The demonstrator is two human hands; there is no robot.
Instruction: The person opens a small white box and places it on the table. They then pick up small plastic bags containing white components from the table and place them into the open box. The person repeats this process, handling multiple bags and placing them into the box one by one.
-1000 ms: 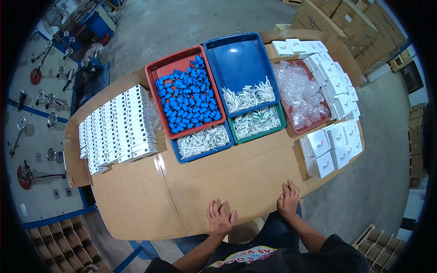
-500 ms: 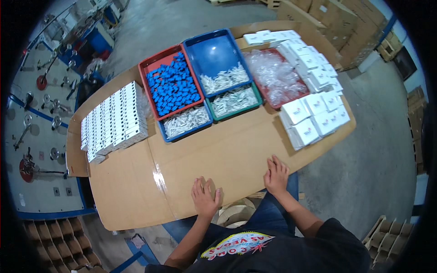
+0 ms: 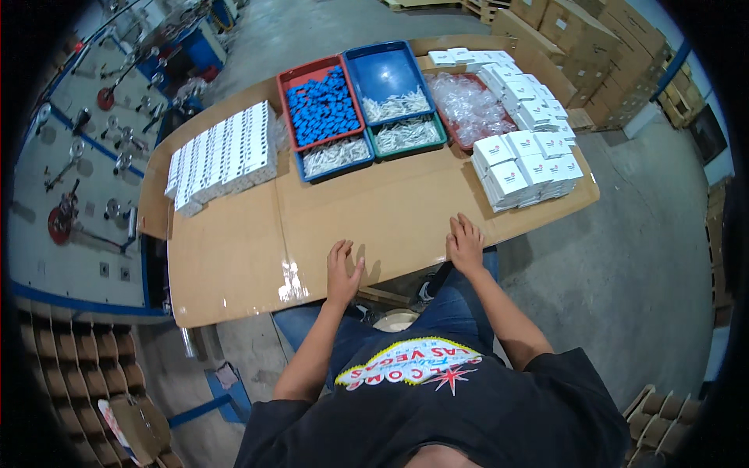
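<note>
Fingers (image 3: 336,254) loosely spread, the left hand (image 3: 343,274) and right hand (image 3: 466,246) rest empty at the near edge of the table (image 3: 374,203), the right nearer the stacked white boxes (image 3: 509,181); more black shirt (image 3: 515,417) shows than a second ago

Left hand (image 3: 342,273) and right hand (image 3: 466,245) uncurled, apart, apparently palm-down
</note>
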